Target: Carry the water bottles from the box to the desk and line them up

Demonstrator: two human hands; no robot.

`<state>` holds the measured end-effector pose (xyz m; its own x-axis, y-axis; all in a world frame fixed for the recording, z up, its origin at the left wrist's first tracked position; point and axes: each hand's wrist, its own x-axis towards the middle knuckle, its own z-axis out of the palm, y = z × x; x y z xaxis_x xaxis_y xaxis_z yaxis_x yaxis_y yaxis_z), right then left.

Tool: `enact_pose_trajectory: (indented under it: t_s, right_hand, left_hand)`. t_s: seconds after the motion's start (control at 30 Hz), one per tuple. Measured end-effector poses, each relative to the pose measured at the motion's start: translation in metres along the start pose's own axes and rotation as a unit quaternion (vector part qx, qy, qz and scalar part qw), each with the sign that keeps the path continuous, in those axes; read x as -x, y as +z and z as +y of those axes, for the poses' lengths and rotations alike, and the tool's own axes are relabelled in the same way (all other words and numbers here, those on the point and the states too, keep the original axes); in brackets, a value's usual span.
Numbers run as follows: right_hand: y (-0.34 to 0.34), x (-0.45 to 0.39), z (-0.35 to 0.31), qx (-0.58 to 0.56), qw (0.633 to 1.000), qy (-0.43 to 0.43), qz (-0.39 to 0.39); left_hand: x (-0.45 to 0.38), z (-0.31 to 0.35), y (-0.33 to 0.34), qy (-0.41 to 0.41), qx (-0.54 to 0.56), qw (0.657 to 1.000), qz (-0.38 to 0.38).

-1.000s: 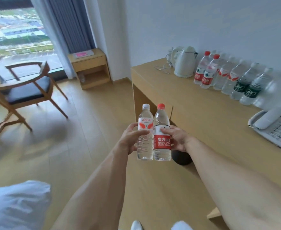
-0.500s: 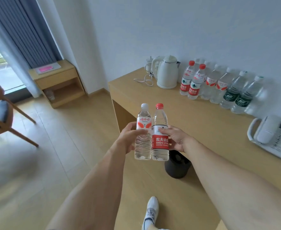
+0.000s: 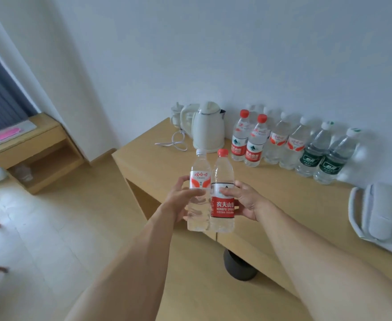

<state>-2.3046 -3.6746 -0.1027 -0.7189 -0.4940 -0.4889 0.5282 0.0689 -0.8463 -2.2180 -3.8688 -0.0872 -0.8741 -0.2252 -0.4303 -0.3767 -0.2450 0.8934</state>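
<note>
Closer to the tabletop [image 3: 283,205] now than half a second ago, kettle [image 3: 207,128] and bottle row [image 3: 292,147] larger in view. Left hand [image 3: 178,202] with fingers clamped round the white-capped bottle [image 3: 199,195]; right hand [image 3: 246,200] with fingers clamped round the red-capped bottle [image 3: 222,193]. Both bottles upright, touching side by side, held in the air over the tabletop's near edge. Six bottles lined up against the wall right of the kettle; telephone [image 3: 382,216] at far right.

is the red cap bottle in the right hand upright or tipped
Upright. The red cap bottle stands vertical in the right hand, cap on top, beside the left hand's white cap bottle.
</note>
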Motion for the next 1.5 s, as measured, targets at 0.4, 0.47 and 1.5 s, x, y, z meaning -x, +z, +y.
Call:
enact_pose_trajectory:
  t_s: [0.4,0.47,1.5]
  right_hand:
    - [-0.096,-0.01,-0.036,-0.044,0.979,-0.052,0.194]
    - [-0.105,-0.011,-0.042,-0.047,0.972,-0.063,0.22]
    - [-0.142,-0.064,-0.051,0.172,0.911,-0.125,0.353]
  left_hand:
    - [-0.113,0.034,0.106,0.032,-0.054,0.981,-0.185]
    - [-0.127,0.043,0.117,0.04,-0.08,0.974,-0.209]
    - [-0.206,0.041,0.12,0.202,-0.259,0.916,-0.229]
